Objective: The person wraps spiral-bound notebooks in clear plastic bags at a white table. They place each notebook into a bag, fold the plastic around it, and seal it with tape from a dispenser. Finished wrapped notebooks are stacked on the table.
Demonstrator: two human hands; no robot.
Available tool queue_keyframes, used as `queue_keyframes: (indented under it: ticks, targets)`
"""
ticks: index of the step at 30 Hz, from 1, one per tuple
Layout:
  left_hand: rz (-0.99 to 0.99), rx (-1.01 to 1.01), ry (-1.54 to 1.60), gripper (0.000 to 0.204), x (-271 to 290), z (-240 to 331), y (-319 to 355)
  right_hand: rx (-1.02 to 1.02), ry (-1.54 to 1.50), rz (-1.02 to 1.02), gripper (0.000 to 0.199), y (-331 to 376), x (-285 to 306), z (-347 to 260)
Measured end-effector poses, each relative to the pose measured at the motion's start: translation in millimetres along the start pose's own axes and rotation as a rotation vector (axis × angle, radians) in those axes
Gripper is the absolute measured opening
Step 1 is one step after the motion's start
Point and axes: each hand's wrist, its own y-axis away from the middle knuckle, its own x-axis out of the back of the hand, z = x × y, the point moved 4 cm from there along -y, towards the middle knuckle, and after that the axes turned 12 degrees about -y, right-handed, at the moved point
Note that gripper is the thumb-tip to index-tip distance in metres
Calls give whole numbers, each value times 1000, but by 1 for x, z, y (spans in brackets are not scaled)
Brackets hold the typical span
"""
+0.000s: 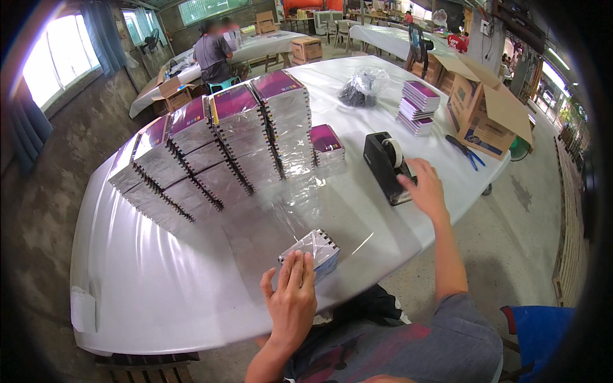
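Note:
My left hand [295,290] lies with straight fingers on top of a small block of spiral-bound notebooks [320,244] wrapped in clear film, near the table's front edge. Its thumb stands apart to the left. At the near end of a black tape dispenser [383,167] is my right hand [426,186], thumb and fingers apart; whether it touches the tape there is hard to see. A roll of clear tape [394,153] sits in the dispenser. Beyond my left hand rise tall rows of film-wrapped notebooks [239,112] with purple covers and black spiral bindings.
A shorter notebook pile [327,139] adjoins the rows. Farther back are crumpled clear plastic [367,83], a stack of purple-covered notebooks [418,105], blue-handled pliers [469,153] and an open cardboard box [488,112]. A person [214,54] sits at another table.

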Motion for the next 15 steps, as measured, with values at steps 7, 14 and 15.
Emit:
queue_keyframes:
  ticks: [7, 14, 15]
  targets:
    - [36, -7, -1, 30, -1, 0, 0, -688, -599, -202, 52, -18, -34, 106]
    - [44, -10, -17, 30, 0, 0, 0, -767, -894, -226, 37, -15, -37, 89]
    - [49, -12, -19, 30, -1, 0, -1, -757, -973, -232, 34, -16, -37, 94]
